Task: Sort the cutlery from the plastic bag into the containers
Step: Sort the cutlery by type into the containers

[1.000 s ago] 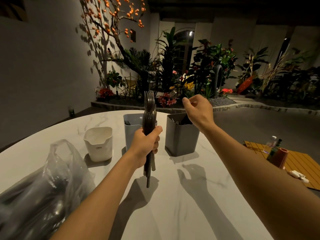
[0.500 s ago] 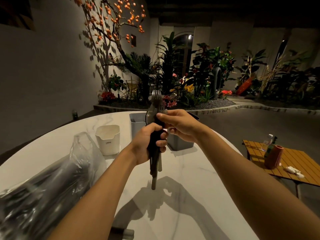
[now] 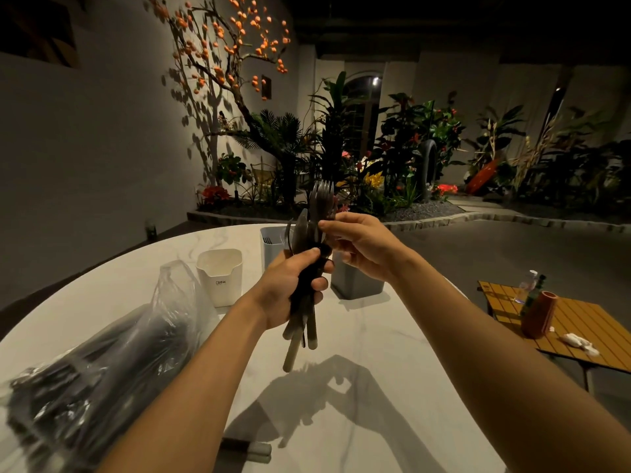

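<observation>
My left hand (image 3: 293, 285) grips a bundle of dark cutlery (image 3: 302, 319) upright above the white table (image 3: 358, 387), handles hanging below the fist. My right hand (image 3: 362, 247) pinches a fork (image 3: 322, 199) near its neck, its tines standing above the bundle. Behind the hands stand three containers: a white one (image 3: 220, 276), a light grey one (image 3: 271, 244) with fork tines showing inside, and a dark grey one (image 3: 355, 283) partly hidden by my hands. The clear plastic bag (image 3: 95, 367) with more dark cutlery lies at the left.
A piece of cutlery (image 3: 246, 450) lies on the table near the front edge. A low wooden table (image 3: 580, 329) at the right carries a terracotta cylinder (image 3: 537, 314) and small bottles. Plants and a stone border fill the background.
My right hand came back from the dark grey container to the bundle and now pinches a fork, which has risen above the others. My left hand keeps its grip.
</observation>
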Demonstrator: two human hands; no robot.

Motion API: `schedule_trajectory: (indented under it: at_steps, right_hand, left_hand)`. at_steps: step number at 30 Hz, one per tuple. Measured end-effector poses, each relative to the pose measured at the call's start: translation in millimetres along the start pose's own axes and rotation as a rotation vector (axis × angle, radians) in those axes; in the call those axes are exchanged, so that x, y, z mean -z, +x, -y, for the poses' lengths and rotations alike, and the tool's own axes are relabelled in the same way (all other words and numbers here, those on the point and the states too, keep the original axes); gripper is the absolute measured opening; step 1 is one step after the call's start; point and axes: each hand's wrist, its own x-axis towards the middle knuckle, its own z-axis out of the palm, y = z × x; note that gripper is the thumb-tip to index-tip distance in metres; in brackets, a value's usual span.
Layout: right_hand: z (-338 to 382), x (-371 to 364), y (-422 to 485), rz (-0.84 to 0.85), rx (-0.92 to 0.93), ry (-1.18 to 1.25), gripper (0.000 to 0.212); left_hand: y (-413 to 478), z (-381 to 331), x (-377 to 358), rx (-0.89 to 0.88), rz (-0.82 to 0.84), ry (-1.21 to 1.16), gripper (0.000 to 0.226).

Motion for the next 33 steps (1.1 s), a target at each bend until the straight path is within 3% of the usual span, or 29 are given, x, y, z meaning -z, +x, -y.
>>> schedule_trajectory:
  at_steps: [3,9,13,17,21,24,30,33]
  right_hand:
    - [3,0,-1,-0.033,0.028,-0.02,0.017]
    - [13,-1,3,-0.227,0.021,0.075,0.012]
    - [13,-3,-1,-0.139,-0.009,0.099,0.013]
    - [10,-4,-4,0.03,-0.076,-0.057,0.025]
    - [10,-6,-4,0.029,-0.074,-0.032,0.023]
    - [8,-7,-1,0.022,-0.034,0.092,0.03]
    - [18,-11,2,-0.071,-0.008,0.26,0.021]
    - [23,-14,7,-0.234,0.064,0.514,0.024]
  left_hand:
    - [-1,1,0,-0.012,-0.004,0.043,0.034]
    - [-3,2,-3,-0.025,-0.002,0.075,0.03]
    - [-3,1,-4,-0.028,0.007,0.086,0.029]
    - [-5,0,-3,-0.013,0.044,0.113,0.04]
    - [-6,0,-1,-0.009,0.068,0.107,0.042]
    - [-7,0,1,-0.004,0.082,0.1,0.035]
    - [-11,2,7,0.04,0.11,0.093,0.022]
    - [-10,2,8,0.051,0.104,0.117,0.021]
